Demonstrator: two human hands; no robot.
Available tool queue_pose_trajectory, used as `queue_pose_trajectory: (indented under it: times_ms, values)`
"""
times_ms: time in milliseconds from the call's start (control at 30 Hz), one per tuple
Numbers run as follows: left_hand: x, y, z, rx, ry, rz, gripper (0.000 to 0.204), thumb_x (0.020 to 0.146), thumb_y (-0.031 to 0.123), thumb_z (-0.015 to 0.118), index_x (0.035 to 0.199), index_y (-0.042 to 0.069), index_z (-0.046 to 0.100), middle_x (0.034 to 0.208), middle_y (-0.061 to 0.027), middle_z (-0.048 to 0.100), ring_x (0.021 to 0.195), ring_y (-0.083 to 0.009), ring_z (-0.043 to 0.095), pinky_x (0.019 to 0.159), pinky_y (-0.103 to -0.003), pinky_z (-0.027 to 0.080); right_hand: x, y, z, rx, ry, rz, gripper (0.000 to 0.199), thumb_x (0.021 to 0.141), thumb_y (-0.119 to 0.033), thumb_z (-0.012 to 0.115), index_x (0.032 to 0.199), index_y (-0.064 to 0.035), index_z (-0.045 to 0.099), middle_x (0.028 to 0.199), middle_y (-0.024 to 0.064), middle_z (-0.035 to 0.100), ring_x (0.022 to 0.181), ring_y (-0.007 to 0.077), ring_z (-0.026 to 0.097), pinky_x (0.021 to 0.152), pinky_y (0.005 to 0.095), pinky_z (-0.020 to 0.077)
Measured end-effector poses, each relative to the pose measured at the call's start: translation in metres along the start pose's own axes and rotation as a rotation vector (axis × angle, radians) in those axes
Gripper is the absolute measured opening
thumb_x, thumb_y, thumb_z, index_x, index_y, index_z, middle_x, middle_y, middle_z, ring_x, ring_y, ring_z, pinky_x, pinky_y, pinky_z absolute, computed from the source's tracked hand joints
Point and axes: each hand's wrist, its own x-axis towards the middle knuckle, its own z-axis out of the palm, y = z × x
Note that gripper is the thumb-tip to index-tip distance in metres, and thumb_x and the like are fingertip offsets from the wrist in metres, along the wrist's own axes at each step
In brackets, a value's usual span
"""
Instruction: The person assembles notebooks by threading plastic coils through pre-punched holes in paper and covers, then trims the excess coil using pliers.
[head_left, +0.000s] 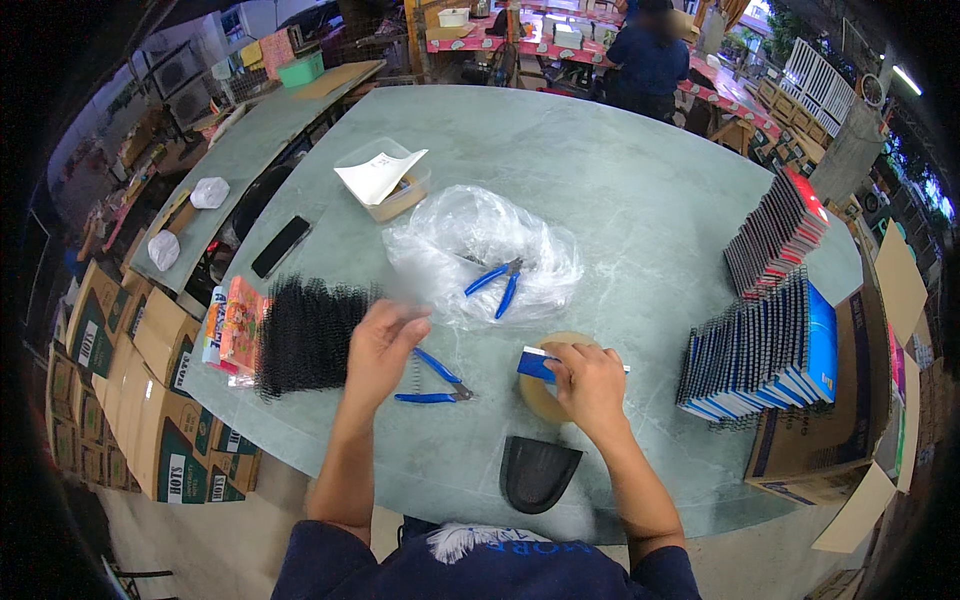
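Observation:
My left hand [380, 352] is closed in a pinch beside a pile of black spiral binding coils [312, 335]. A thin coil [416, 374] hangs just below its fingertips. My right hand [590, 385] grips a small blue-and-white notebook [538, 365], seen nearly edge-on, above a roll of tape [541, 401]. Between my hands lie blue-handled cutters [437, 380], jaws pointing right. A second pair of blue cutters [500, 283] rests on a heap of clear plastic bags [445, 225]. Nearest me is a black rounded pad [540, 474].
Stacked spiral notebooks, blue [765, 350] and red [780, 232], stand at the right, by an open carton [815, 430]. A phone [282, 246], a plastic tub [400, 200] with paper and colourful packets [240, 330] sit at the left. Cartons [170, 430] flank the table; a person [646, 60] sits beyond.

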Motion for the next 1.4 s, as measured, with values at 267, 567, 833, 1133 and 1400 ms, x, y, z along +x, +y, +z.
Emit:
queue_pose_trajectory:
  times_ms: [267, 567, 833, 1133, 1400]
  values:
    - [-0.031, -0.004, 0.077, -0.084, -0.388, -0.136, 0.021, 0.083, 0.009, 0.065, 0.102, 0.000, 0.061, 0.077, -0.0019, 0.062, 0.065, -0.0062, 0.055, 0.060, -0.020, 0.045, 0.002, -0.004, 0.004, 0.065, 0.060, -0.004, 0.019, 0.076, -0.016, 0.064, 0.095, -0.0165, 0.066, 0.072, 0.0014, 0.062, 0.070, 0.0203, 0.058, 0.067, 0.0357, 0.0376]
    - [-0.026, 0.003, 0.085, 0.273, -0.087, 0.385, 0.017, 0.074, 0.003, 0.070, 0.089, 0.002, 0.063, 0.078, -0.0077, 0.061, 0.066, -0.0203, 0.057, 0.059, -0.029, 0.046, 0.001, -0.006, 0.001, 0.075, -0.005, 0.010, 0.017, 0.076, -0.014, 0.063, 0.092, -0.0172, 0.067, 0.072, 0.0009, 0.062, 0.072, 0.0206, 0.058, 0.069, 0.0357, 0.0369]
    - [-0.025, 0.002, 0.087, 0.299, -0.022, 0.533, 0.019, 0.072, 0.004, 0.068, 0.089, 0.002, 0.060, 0.081, -0.0113, 0.055, 0.078, -0.0275, 0.054, 0.063, -0.034, 0.045, 0.001, -0.008, 0.004, 0.131, -0.026, -0.040, 0.017, 0.074, -0.009, 0.061, 0.090, -0.0133, 0.064, 0.082, 0.0030, 0.064, 0.079, 0.0212, 0.059, 0.069, 0.0361, 0.0376]
    - [-0.005, 0.023, 0.061, 0.110, -0.510, 0.072, 0.026, 0.078, 0.024, 0.068, 0.088, 0.001, 0.058, 0.081, -0.0132, 0.057, 0.071, -0.0269, 0.056, 0.063, -0.038, 0.044, 0.006, -0.018, 0.019, 0.163, 0.139, -0.066, 0.014, 0.078, -0.021, 0.065, 0.087, -0.0107, 0.061, 0.083, 0.0024, 0.062, 0.081, 0.0222, 0.058, 0.069, 0.0352, 0.0374]
    - [-0.001, 0.003, 0.056, 0.146, -0.468, 0.128, 0.028, 0.085, 0.030, 0.060, 0.089, 0.002, 0.062, 0.079, -0.0140, 0.060, 0.075, -0.0277, 0.059, 0.064, -0.036, 0.045, 0.005, -0.014, 0.015, 0.038, -0.057, -0.112, 0.028, 0.074, -0.015, 0.067, 0.100, -0.0096, 0.059, 0.088, 0.0049, 0.062, 0.085, 0.0239, 0.057, 0.072, 0.0359, 0.0378]
